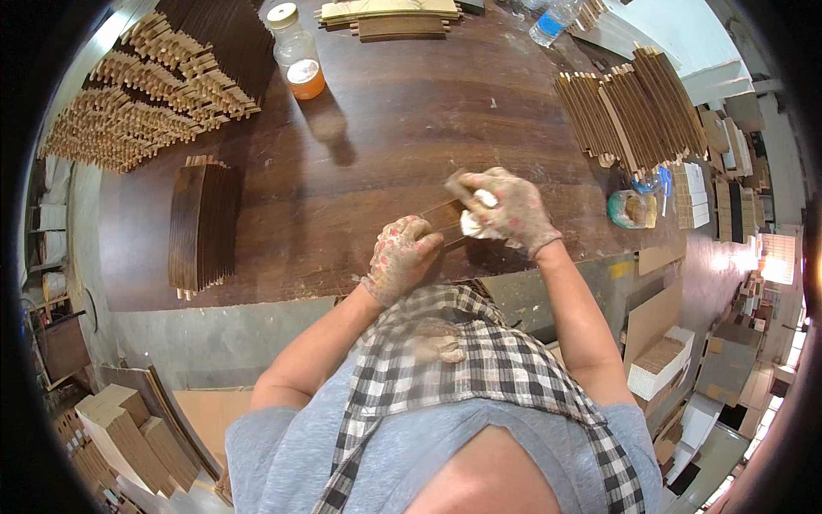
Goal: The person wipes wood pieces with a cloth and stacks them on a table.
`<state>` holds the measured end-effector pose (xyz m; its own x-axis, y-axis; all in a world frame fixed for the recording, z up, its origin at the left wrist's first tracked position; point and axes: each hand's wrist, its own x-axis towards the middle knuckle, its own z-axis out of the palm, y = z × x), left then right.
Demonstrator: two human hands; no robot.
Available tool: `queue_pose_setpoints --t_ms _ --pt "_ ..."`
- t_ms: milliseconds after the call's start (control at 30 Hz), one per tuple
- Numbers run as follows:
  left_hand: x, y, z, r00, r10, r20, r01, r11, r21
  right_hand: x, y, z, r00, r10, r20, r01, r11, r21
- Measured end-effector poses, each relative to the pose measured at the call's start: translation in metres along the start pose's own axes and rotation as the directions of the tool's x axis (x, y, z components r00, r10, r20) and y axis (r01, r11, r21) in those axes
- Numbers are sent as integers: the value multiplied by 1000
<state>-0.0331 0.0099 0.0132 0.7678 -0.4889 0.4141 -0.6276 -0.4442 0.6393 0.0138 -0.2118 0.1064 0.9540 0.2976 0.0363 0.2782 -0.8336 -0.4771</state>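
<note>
Both hands wear pale, red-patterned gloves and work over the near part of the brown table (377,128). My left hand (401,257) is closed on the near end of a dark wooden slat (454,243), whose outline blends into the tabletop. Just right of it, my right hand (511,208) is closed around a crumpled white cloth (478,224) against the slat. A brown, blurred piece shows by the right fingertips; I cannot tell whether it belongs to the slat. Palms and gloves hide much of the slat.
A stack of dark slats (204,224) stands at left, with a large slat pile (163,86) behind. More slats (634,111) lie at far right, near a green tub (632,209). A glass jar with orange contents (300,56) and a plastic bottle (552,24) stand farther back.
</note>
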Motion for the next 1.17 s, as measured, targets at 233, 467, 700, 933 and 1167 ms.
queue_pose_setpoints --t_ms 233,467,700,933,1167 --pt "-3 2 4 1000 -19 -24 20 999 34 12 -1 6 970 -1 245 69 960 -272" --pt "-3 -2 8 999 29 -36 -29 999 19 14 -18 24 966 -117 229 164 967 -195" --pt "-1 -2 8 1000 5 -5 -5 1000 12 21 -22 15 958 -130 254 187 959 -212" --pt "5 5 6 998 49 -32 -46 995 87 17 30 -2 976 13 218 65 936 -345" --pt "12 6 7 999 35 27 -35 999 19 10 -3 16 963 -19 268 70 981 -181"
